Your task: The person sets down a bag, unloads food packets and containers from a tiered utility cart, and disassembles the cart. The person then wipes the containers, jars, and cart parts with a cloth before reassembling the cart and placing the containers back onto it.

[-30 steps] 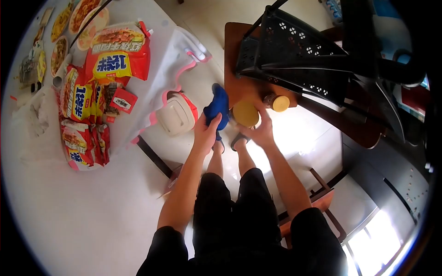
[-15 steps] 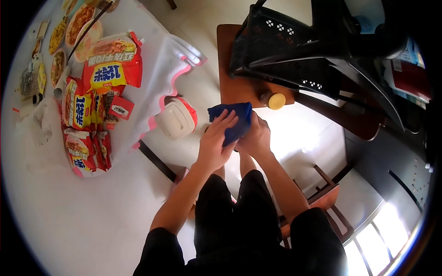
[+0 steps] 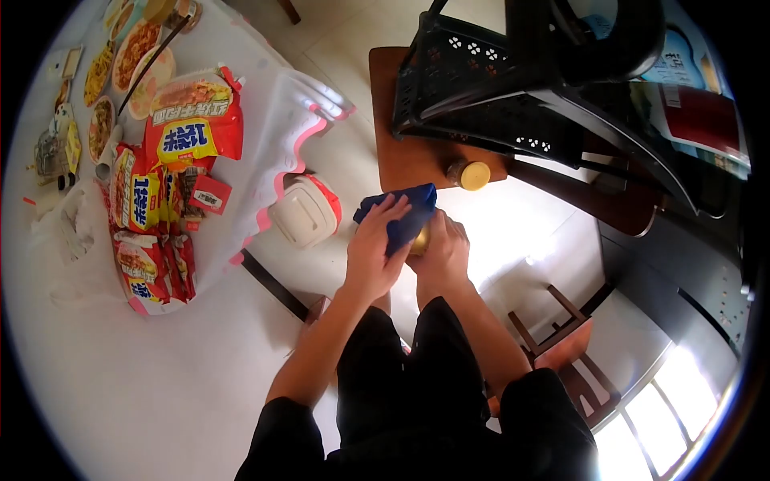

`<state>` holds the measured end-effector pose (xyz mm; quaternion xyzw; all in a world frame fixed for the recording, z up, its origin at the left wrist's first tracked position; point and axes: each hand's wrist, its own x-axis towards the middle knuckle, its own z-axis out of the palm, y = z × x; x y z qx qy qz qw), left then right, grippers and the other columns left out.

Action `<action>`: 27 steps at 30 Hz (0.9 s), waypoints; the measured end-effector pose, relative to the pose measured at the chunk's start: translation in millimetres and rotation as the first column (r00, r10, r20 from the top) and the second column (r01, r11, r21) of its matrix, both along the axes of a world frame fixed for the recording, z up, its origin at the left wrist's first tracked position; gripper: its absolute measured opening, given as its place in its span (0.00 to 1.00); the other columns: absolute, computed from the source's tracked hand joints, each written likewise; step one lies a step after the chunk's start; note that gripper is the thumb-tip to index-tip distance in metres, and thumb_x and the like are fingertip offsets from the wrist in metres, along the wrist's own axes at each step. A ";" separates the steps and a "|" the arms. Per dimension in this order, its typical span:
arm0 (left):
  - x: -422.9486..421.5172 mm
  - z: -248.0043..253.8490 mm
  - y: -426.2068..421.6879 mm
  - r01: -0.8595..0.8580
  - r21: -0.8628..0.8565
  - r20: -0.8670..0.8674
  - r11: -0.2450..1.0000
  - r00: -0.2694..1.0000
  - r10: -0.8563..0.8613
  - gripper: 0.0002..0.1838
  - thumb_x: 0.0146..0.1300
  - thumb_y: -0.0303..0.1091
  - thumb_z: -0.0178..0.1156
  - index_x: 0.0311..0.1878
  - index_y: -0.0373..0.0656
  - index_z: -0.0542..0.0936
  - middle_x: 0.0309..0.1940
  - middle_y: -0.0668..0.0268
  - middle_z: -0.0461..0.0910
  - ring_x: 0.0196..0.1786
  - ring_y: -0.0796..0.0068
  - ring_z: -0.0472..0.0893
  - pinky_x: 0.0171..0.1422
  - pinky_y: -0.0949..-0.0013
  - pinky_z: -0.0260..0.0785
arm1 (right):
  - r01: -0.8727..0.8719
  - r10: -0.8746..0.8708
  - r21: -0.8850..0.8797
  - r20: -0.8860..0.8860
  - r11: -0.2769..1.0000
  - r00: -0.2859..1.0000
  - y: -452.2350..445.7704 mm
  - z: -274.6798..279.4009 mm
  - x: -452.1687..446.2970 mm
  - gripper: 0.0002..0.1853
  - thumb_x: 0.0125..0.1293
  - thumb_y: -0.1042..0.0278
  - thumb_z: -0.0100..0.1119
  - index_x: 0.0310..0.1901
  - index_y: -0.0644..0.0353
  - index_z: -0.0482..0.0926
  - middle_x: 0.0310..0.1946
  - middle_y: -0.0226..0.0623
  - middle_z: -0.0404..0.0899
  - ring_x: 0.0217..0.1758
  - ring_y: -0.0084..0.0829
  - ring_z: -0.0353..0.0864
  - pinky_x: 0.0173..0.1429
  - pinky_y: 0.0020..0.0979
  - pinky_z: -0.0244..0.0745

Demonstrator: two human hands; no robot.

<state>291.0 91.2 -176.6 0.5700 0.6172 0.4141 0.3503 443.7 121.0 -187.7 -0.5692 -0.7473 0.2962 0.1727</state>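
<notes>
My left hand presses a dark blue cloth against a jar with a yellow lid. Around the jar's other side my right hand is wrapped, its fingers bent. Most of the jar is hidden by the cloth and my hands. A second jar with a yellow lid stands on the corner of the brown wooden seat, just beyond my right hand.
On the left, a table with a white cover bears red noodle packets and bowls of food. A white bin stands on the floor beside it. A black rack is at the upper right, a wooden chair lower right.
The cloth came over to the jar in my right hand and now covers much of it. Since half a second ago, a bit of the yellow lid has come into view between my hands.
</notes>
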 end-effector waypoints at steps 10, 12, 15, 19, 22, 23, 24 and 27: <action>5.1 -20.1 -67.5 -0.241 -0.615 0.542 0.751 0.562 0.625 0.19 0.72 0.34 0.64 0.61 0.37 0.78 0.53 0.56 0.85 0.54 0.59 0.87 0.62 0.59 0.79 | 0.244 -0.244 0.016 0.007 0.970 0.970 29.3 -97.5 13.4 0.43 0.43 0.61 0.86 0.62 0.59 0.74 0.58 0.47 0.75 0.62 0.54 0.76 0.65 0.46 0.75; -3.7 -21.3 -70.7 -0.278 -0.676 0.641 0.683 0.235 0.731 0.21 0.75 0.39 0.62 0.64 0.36 0.76 0.54 0.57 0.85 0.54 0.60 0.86 0.62 0.60 0.80 | 0.301 -0.303 -0.042 -0.052 0.953 0.952 43.6 -125.7 11.2 0.43 0.43 0.63 0.86 0.62 0.58 0.74 0.57 0.47 0.76 0.62 0.54 0.76 0.66 0.47 0.75; -17.3 -15.5 -69.6 -0.222 -0.641 0.745 0.735 0.051 0.665 0.28 0.78 0.48 0.57 0.68 0.36 0.72 0.59 0.57 0.82 0.58 0.57 0.85 0.64 0.58 0.78 | 0.363 -0.375 -0.107 -0.120 0.926 0.919 61.3 -159.3 6.4 0.42 0.43 0.67 0.86 0.62 0.55 0.74 0.56 0.47 0.77 0.61 0.55 0.77 0.66 0.48 0.75; -17.2 -17.4 -81.0 -0.178 -0.641 0.743 0.746 0.099 0.662 0.33 0.78 0.56 0.52 0.72 0.36 0.68 0.63 0.55 0.79 0.62 0.56 0.83 0.67 0.56 0.76 | 0.367 -0.382 -0.108 -0.206 0.924 0.901 66.2 -197.0 2.9 0.40 0.47 0.72 0.82 0.63 0.53 0.72 0.57 0.48 0.77 0.62 0.54 0.77 0.66 0.47 0.75; -13.3 -18.9 -84.2 -0.141 -0.649 0.745 0.748 0.084 0.662 0.34 0.78 0.56 0.52 0.72 0.36 0.68 0.64 0.55 0.79 0.61 0.56 0.83 0.66 0.56 0.77 | 0.360 -0.386 -0.152 -0.210 0.920 0.898 61.6 -214.7 5.0 0.38 0.49 0.73 0.80 0.63 0.54 0.72 0.59 0.48 0.77 0.63 0.53 0.78 0.67 0.46 0.76; -11.8 -19.4 -84.7 -0.128 -0.649 0.747 0.750 0.077 0.660 0.34 0.78 0.56 0.52 0.72 0.36 0.68 0.64 0.55 0.79 0.61 0.56 0.83 0.66 0.56 0.77 | 0.381 -0.413 -0.173 -0.221 0.908 0.884 59.7 -219.2 4.5 0.38 0.50 0.73 0.79 0.63 0.54 0.72 0.59 0.48 0.77 0.63 0.53 0.78 0.67 0.46 0.76; -10.7 -21.6 -87.2 -0.128 -0.650 0.746 0.749 0.077 0.661 0.34 0.78 0.56 0.52 0.72 0.37 0.67 0.64 0.56 0.79 0.61 0.56 0.83 0.65 0.56 0.77 | 0.401 -0.439 -0.194 -0.232 0.895 0.868 56.7 -219.8 3.0 0.37 0.51 0.73 0.78 0.63 0.55 0.72 0.60 0.48 0.77 0.63 0.52 0.78 0.67 0.45 0.76; -5.2 -27.8 -91.8 -0.106 -0.649 0.752 0.753 0.060 0.656 0.34 0.78 0.57 0.52 0.73 0.38 0.67 0.64 0.56 0.79 0.61 0.57 0.83 0.63 0.57 0.78 | 0.375 -0.421 -0.215 -0.244 0.902 0.873 35.8 -209.0 16.6 0.38 0.52 0.72 0.77 0.66 0.55 0.70 0.60 0.48 0.77 0.63 0.49 0.78 0.66 0.43 0.76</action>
